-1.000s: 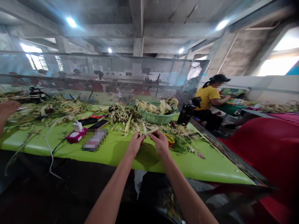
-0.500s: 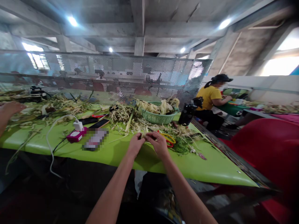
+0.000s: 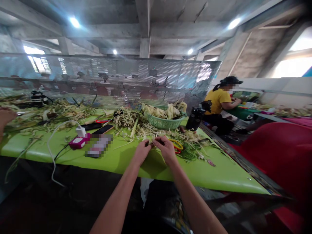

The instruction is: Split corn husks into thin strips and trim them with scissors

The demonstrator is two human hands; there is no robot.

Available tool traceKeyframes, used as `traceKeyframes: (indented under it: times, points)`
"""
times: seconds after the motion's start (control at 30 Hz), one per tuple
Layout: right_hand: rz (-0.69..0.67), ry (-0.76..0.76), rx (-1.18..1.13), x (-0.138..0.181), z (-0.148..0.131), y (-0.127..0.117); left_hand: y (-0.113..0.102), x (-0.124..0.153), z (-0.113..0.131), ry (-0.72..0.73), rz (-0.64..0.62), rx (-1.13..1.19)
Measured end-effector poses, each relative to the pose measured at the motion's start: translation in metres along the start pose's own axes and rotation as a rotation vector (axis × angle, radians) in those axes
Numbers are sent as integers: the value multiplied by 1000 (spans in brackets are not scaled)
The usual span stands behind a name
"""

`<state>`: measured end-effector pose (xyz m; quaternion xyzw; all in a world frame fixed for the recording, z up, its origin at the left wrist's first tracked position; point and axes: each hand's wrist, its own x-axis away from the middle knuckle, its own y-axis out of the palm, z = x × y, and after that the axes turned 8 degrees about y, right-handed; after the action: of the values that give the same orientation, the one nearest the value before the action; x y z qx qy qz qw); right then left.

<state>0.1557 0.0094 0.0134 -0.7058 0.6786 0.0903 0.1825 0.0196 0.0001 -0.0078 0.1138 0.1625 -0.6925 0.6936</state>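
Note:
My left hand [image 3: 141, 151] and my right hand [image 3: 165, 149] meet above the front of the green table [image 3: 126, 162]. Their fingertips pinch a small pale piece of plant [image 3: 153, 138], mostly hidden by the fingers; its exact kind is unclear. Beside the right hand lie scissors [image 3: 179, 143] with yellow and red handles, partly covered by that hand. Thin green leaves [image 3: 189, 152] are heaped just right of them. Beyond my hands stands a light green plastic basket [image 3: 165, 123] with pale husks [image 3: 158, 111] in it. A heap of dry plant scraps [image 3: 126, 123] spreads to its left.
A power strip [image 3: 77, 142] with a plugged charger [image 3: 80, 131] and white cable lies left, near two phones [image 3: 103, 129]. A black bottle-like object [image 3: 194, 119] stands right of the basket. Another person's hand [image 3: 7, 115] is at far left; a co-worker [image 3: 218, 99] sits right, behind a red chair [image 3: 280, 149].
My fingers have shifted slightly around the pale piece, with the fingertips a little further apart. At far left, the other person's hand has moved left and a shiny metal object shows beside it.

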Motion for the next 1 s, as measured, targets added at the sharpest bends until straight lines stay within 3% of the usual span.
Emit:
traceKeyframes:
  times: [0.17,0.4,0.53,0.73,1.0]
  points:
    - [-35,76,-167,6,-14,2,-1,3,7,-109,68,154]
    - [-82,90,-124,6,-15,5,-3,5,13,-124,119,299]
    - [-94,41,-45,5,-10,3,-3,5,12,-102,107,303]
    - [-4,-128,179,4,-14,-2,-3,5,14,-112,115,288]
    - [-21,-174,222,4,-17,-2,-4,6,15,-145,130,339]
